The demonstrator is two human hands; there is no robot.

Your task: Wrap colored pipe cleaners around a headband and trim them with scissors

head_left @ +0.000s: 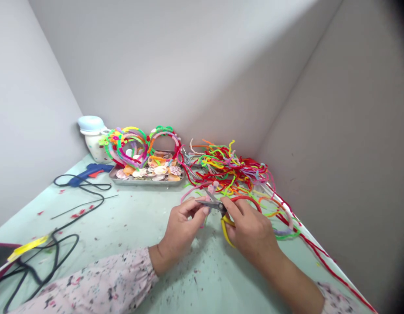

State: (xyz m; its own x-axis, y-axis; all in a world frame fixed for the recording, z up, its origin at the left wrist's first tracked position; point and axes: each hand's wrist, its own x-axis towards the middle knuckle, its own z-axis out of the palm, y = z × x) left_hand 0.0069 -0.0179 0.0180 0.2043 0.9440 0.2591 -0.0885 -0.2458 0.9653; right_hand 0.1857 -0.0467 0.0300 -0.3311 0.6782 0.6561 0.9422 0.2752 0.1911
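My right hand (254, 226) is closed round the handles of a pair of scissors (225, 219), one loop yellow and the other red. The scissor blades stand apart and point left, close to the fingertips of my left hand (182, 224). Between thumb and fingers my left hand pinches a pink pipe cleaner (214, 187), whose upper end looks curled or bunched. A pink strand curves out behind the left fingers. The blades partly cover the pinched piece, so I cannot tell whether they touch it.
A metal tray (149, 182) of seashells holds colourful pipe-cleaner hoops (126, 148). Right of it lies a tangled heap of pipe cleaners (228, 168). At left are a blue glue gun (82, 175), a black cord (74, 224) and a blue-lidded white cup (93, 139). Grey walls enclose the table.
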